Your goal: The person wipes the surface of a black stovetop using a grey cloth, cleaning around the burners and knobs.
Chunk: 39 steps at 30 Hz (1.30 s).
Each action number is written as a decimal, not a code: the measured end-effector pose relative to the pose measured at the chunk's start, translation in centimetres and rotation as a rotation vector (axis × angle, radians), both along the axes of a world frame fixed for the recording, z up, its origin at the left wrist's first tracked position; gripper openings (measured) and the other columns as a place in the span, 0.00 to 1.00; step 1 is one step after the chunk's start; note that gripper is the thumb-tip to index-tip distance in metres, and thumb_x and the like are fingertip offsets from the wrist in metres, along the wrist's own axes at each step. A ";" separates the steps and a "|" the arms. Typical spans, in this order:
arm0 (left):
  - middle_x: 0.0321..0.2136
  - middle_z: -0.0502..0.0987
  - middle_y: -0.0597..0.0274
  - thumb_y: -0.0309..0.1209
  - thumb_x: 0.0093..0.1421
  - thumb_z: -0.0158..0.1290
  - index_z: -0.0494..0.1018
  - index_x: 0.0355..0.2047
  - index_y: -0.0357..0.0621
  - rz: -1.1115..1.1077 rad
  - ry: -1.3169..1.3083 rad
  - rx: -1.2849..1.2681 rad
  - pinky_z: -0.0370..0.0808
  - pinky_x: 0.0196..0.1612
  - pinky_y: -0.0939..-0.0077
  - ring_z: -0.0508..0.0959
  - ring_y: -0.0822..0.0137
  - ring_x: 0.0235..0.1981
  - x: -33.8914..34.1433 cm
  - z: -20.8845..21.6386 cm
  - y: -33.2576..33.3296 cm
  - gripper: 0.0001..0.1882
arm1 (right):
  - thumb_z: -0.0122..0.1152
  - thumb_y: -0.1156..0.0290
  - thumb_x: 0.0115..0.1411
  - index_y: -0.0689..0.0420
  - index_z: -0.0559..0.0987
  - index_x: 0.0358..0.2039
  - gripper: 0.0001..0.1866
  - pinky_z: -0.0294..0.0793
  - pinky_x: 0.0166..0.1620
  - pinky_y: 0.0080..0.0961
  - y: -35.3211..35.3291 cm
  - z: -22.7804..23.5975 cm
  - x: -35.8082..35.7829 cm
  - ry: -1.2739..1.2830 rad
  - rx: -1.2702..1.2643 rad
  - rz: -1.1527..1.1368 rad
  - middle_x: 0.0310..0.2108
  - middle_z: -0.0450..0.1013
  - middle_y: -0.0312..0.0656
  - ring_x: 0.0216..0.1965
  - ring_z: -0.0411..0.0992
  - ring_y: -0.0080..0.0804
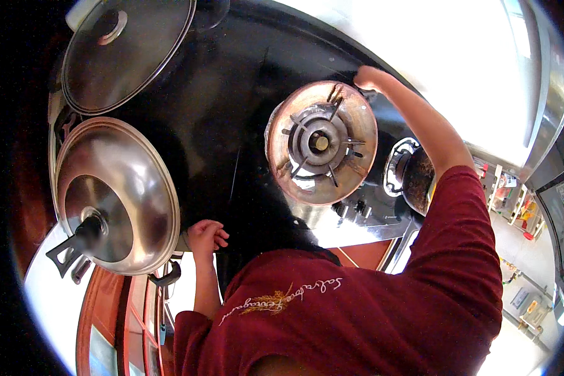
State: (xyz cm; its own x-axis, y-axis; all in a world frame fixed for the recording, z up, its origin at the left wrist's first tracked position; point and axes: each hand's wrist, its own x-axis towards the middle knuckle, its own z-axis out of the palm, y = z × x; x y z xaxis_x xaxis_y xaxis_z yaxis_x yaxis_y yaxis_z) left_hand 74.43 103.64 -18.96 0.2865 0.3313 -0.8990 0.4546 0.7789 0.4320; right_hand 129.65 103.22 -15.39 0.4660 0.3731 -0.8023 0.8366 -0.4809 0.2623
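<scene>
Head view shows a gas burner (320,143) on the black stovetop (219,125), set in the middle of a round, brownish drip pan (363,119). At the pan's far right edge is the right hand (370,78), its fingers curled inward; whether it grips the rim, I cannot tell. Control knobs (341,209) sit on the near side. Left of these, the left hand (207,237) is loosely half-open, near a domed steel lid (147,169). Beyond that lies a dark round lid (141,59); rightward, the right arm partly hides a dark, round vessel (418,182).
</scene>
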 end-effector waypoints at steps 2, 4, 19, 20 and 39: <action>0.15 0.76 0.54 0.29 0.51 0.50 0.73 0.24 0.36 0.002 -0.028 0.000 0.61 0.10 0.84 0.73 0.70 0.09 -0.1 -0.1 -0.1 0.08 | 0.46 0.69 0.54 0.67 0.79 0.30 0.15 0.71 0.42 0.41 2.6 0.0 -1.2 0.028 0.053 0.193 0.36 0.73 0.58 0.40 0.72 0.54; 0.15 0.76 0.54 0.29 0.51 0.50 0.73 0.24 0.36 -0.008 -0.008 0.013 0.61 0.10 0.84 0.73 0.70 0.09 0.1 0.0 -0.1 0.08 | 0.48 0.69 0.52 0.65 0.79 0.27 0.14 0.72 0.40 0.40 5.3 -0.3 -3.0 -0.010 0.102 0.211 0.34 0.73 0.58 0.38 0.73 0.53; 0.15 0.76 0.54 0.31 0.51 0.49 0.73 0.24 0.35 -0.059 0.015 0.013 0.62 0.10 0.84 0.73 0.70 0.09 -0.1 0.0 0.6 0.10 | 0.60 0.56 0.53 0.58 0.72 0.51 0.28 0.67 0.47 0.30 7.3 4.9 -5.0 0.402 0.906 -0.034 0.43 0.73 0.50 0.43 0.70 0.36; 0.15 0.76 0.53 0.30 0.50 0.49 0.73 0.23 0.35 -0.056 0.026 0.005 0.61 0.10 0.84 0.73 0.69 0.09 0.1 0.2 0.8 0.09 | 0.59 0.57 0.54 0.60 0.68 0.54 0.30 0.64 0.51 0.29 5.0 7.0 -5.0 0.420 0.809 -0.372 0.48 0.70 0.49 0.48 0.67 0.35; 0.13 0.75 0.54 0.32 0.48 0.50 0.74 0.21 0.34 -0.065 0.064 0.051 0.62 0.11 0.83 0.72 0.69 0.08 1.4 1.4 0.8 0.11 | 0.61 0.58 0.52 0.59 0.68 0.45 0.25 0.71 0.39 0.41 -3.1 -3.4 0.2 -0.041 0.846 -0.189 0.34 0.73 0.54 0.32 0.74 0.50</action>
